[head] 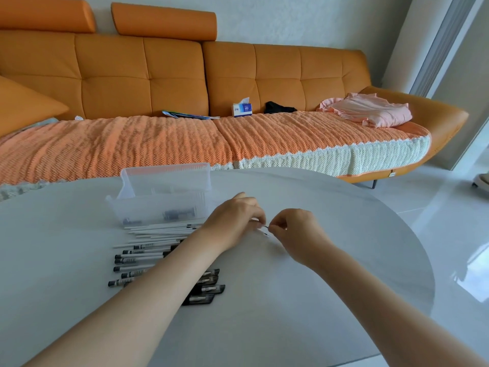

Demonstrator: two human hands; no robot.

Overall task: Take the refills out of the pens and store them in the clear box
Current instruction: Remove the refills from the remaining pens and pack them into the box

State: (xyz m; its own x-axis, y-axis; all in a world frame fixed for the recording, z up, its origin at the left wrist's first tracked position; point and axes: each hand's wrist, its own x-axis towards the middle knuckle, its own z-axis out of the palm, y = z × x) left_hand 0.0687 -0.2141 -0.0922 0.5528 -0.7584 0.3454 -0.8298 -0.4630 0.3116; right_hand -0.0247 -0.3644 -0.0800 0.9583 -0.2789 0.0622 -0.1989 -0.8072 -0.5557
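Two hands over the worktop (317,287), we see left hand (235,221) fingers curled round a pen (265,230), right hand (293,231) fingers pinching its end, white refills (158,230) lying just beside the clear box (158,205)

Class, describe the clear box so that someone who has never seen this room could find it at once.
Start at the rounded white table in front of the orange sofa. On its far left part, just beyond the rows of pens, stands the clear box. It is the only see-through container there.
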